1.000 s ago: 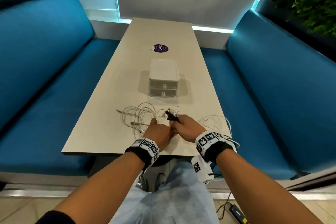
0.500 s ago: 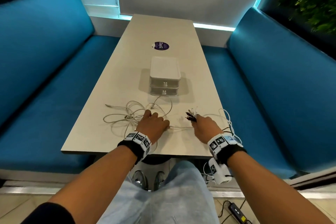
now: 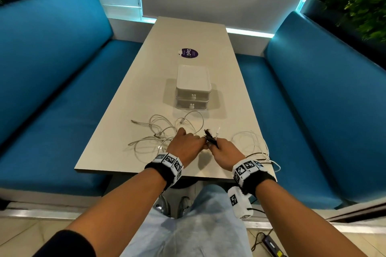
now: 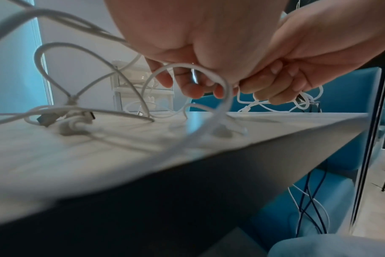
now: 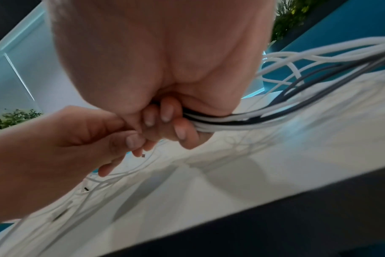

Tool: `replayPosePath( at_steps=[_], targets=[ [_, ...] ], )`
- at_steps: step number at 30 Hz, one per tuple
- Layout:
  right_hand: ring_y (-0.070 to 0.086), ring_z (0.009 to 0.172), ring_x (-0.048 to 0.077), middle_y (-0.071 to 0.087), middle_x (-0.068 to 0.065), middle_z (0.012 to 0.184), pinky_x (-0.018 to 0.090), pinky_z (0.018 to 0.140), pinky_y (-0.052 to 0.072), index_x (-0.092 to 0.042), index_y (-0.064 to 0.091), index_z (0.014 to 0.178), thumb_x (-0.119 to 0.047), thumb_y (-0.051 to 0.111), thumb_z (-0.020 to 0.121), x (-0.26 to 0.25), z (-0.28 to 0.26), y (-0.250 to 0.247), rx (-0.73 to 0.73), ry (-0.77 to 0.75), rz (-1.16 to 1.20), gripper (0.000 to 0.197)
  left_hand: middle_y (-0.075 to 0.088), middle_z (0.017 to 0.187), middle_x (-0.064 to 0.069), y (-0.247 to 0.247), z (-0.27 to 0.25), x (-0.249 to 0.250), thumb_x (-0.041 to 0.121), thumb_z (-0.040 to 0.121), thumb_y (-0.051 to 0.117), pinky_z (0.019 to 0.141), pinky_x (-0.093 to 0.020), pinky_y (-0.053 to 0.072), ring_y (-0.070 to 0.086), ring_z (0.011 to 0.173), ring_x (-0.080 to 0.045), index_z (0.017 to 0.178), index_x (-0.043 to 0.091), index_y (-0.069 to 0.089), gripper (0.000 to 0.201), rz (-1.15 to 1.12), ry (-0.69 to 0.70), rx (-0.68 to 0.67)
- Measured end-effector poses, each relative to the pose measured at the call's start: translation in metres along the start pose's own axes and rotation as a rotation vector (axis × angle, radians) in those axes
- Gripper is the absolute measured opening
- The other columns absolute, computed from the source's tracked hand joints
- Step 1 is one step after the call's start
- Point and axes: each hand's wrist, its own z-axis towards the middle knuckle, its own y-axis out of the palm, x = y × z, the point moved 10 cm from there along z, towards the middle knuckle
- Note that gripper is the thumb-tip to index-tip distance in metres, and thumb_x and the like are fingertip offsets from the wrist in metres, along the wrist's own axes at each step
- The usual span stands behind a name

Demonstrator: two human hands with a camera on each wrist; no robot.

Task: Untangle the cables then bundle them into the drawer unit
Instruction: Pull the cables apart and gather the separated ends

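Note:
On the table (image 3: 117,144), a white two-drawer unit (image 3: 193,87) stands with both drawers closed. A loose tangle of white cables (image 3: 160,131) lies in front of it, to the left. My right hand (image 3: 213,146) grips a bundle of black and white cables (image 5: 220,120), whose plug ends (image 3: 211,135) stick up from the fist. More white loops (image 3: 250,140) trail to its right. My left hand (image 3: 201,142) meets the right one, its thumb and forefinger (image 5: 130,137) pinching a thin white cable (image 4: 222,90) from the tangle.
A purple round sticker (image 3: 189,53) lies beyond the drawer unit. Blue benches (image 3: 62,100) (image 3: 313,110) flank the table. Some cables (image 3: 271,162) hang over the near right edge. Plants (image 3: 355,2) stand behind the right bench.
Half a second ago my hands were apart, the left resting on the tangle. The left hand has since moved right and joined the right hand at the bundle.

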Motion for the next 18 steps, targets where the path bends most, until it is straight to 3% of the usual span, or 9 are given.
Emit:
replayPosePath(
  at_steps=[3,5,9,14,18],
  targets=[
    [0.062,0.097,0.033,0.068,0.015,0.105,0.033,0.078,0.045,-0.011,0.063,0.111,-0.022,0.046,0.1,0.011,-0.002,-0.005,0.019,0.016,-0.082,0.023,0.069,0.096,-0.001,0.002,0.002,-0.006,0.034,0.105,0.038,0.087,-0.04,0.032,0.064,0.091,-0.028,0.099,0.019,0.054,0.022,-0.008,0.015,-0.016],
    [0.062,0.094,0.035,0.067,0.017,0.103,0.038,0.08,0.05,-0.012,0.06,0.113,-0.03,0.046,0.1,0.029,-0.003,-0.016,0.053,0.08,-0.217,0.026,0.069,0.099,-0.004,0.003,0.0,-0.019,0.037,0.105,0.036,0.09,-0.039,0.031,0.065,0.093,-0.029,0.104,0.018,0.056,0.027,0.003,0.009,-0.03],
    [0.063,0.092,0.035,0.066,0.016,0.101,0.04,0.078,0.052,-0.013,0.056,0.118,-0.035,0.043,0.1,0.055,-0.008,-0.04,0.163,0.21,-0.362,0.031,0.069,0.093,-0.003,-0.002,-0.004,-0.03,0.036,0.106,0.035,0.086,-0.038,0.032,0.066,0.084,-0.03,0.105,0.019,0.056,0.027,0.017,0.004,0.007],
    [0.062,0.094,0.039,0.064,0.018,0.103,0.04,0.076,0.049,-0.013,0.051,0.122,-0.032,0.04,0.101,0.049,-0.011,-0.044,0.269,0.257,-0.223,0.03,0.065,0.085,-0.005,-0.008,0.002,-0.019,0.029,0.105,0.039,0.08,-0.036,0.03,0.063,0.075,-0.031,0.106,0.02,0.054,0.018,0.028,-0.006,0.003],
    [0.064,0.091,0.041,0.068,0.021,0.101,0.043,0.077,0.053,-0.014,0.055,0.123,-0.024,0.045,0.1,0.01,-0.013,-0.037,0.32,0.089,-0.036,0.027,0.066,0.086,-0.005,-0.006,0.004,-0.004,0.029,0.104,0.038,0.077,-0.036,0.028,0.063,0.076,-0.031,0.111,0.02,0.055,0.02,0.048,0.02,-0.027]
  ],
)
